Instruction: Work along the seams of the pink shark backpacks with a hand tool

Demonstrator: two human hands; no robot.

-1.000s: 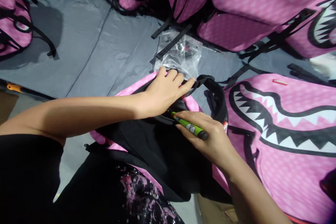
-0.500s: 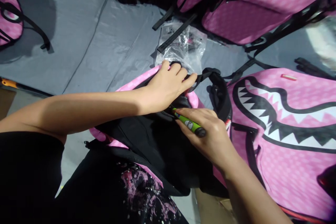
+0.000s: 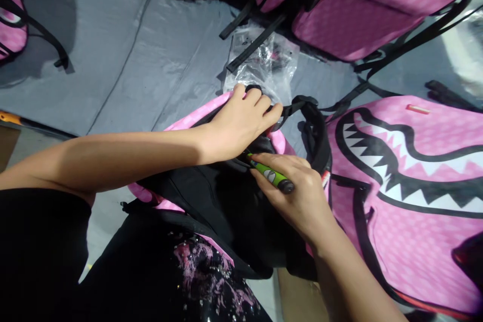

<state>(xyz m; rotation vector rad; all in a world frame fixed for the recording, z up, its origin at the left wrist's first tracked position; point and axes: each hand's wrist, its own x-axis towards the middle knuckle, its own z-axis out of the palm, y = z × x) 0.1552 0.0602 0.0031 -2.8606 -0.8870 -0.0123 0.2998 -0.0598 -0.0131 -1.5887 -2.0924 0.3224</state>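
1. Your right hand (image 3: 298, 183) pinches the green pen-like tool (image 3: 277, 178) between thumb and fingers, slanted across the black bag (image 3: 222, 206) with pink edging, which lies open-looking against your lap at the table's edge. A loose pinch could let the barrel roll or the point skid.

2. The tool's tip is lost in dark cloth just beside the heel of your left hand (image 3: 243, 123). If it jumps under pressure, it could jab that hand; the cause would be working so close by, with the point poorly seen.

3. Your left fingers are slightly apart and bent over the bag's upper edge. Whether they press or pinch there, you cannot tell from above, as their undersides are hidden. Should that hold be light, the cloth could shift and the tip land off its spot.

4. Black fabric sags in folds below the tool. Pushing on it unsupported could crease it or snag the lining.

5. The clear plastic bag (image 3: 285, 73) lies just beyond your left fingers, and a black strap (image 3: 317, 136) loops near your right hand. A sideways sweep could drag either one.
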